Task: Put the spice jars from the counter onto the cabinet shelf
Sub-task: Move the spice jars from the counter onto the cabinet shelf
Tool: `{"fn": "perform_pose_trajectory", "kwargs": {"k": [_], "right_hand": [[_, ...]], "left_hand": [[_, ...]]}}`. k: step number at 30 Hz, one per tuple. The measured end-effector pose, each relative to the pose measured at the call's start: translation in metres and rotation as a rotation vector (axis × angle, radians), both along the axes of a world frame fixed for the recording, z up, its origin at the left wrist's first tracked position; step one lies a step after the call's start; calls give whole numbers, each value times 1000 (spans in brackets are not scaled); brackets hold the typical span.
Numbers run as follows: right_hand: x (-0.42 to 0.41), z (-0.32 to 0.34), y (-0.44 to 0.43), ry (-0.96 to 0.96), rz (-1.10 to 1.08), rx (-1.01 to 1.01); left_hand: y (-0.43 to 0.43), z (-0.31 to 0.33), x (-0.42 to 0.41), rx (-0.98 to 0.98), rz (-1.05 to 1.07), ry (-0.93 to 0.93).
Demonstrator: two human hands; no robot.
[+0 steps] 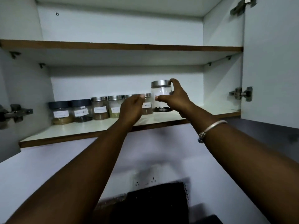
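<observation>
A row of labelled spice jars stands on the lower cabinet shelf (80, 129): two black-lidded ones (60, 113) (81, 110) at the left, then steel-lidded ones (99, 108) (114, 106). My right hand (174, 96) grips a taller clear jar (160, 92) with a steel lid and a few dark bits at its bottom, standing at the row's right end. My left hand (131, 109) hovers with loosely curled fingers in front of a small steel-lidded jar (147, 104), hiding another jar; I cannot see whether it touches one.
The upper shelf (121, 46) holds nothing visible. Cabinet doors stand open at both sides, with hinges (241, 93) (15, 113). Below are a wall with sockets (146, 179) and a dark object (155, 202).
</observation>
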State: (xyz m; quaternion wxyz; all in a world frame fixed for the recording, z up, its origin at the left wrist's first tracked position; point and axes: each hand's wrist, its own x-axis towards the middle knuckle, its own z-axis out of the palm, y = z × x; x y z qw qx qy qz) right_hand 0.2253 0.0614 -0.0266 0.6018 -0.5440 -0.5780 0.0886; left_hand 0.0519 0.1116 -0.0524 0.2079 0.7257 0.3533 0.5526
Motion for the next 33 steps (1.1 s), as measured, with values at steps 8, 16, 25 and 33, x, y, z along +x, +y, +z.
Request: {"fn": "perform_pose_trajectory", "kwargs": {"k": [8, 16, 25, 33], "right_hand": [[49, -4, 130, -157, -58, -222], [49, 2, 182, -244, -128, -374], [48, 6, 173, -50, -8, -459], [6, -8, 83, -12, -59, -217]], "left_hand": [[64, -26, 10, 62, 371, 530], [74, -32, 13, 113, 444, 600], [67, -34, 12, 156, 481, 571], [38, -36, 6, 230, 392, 443]]}}
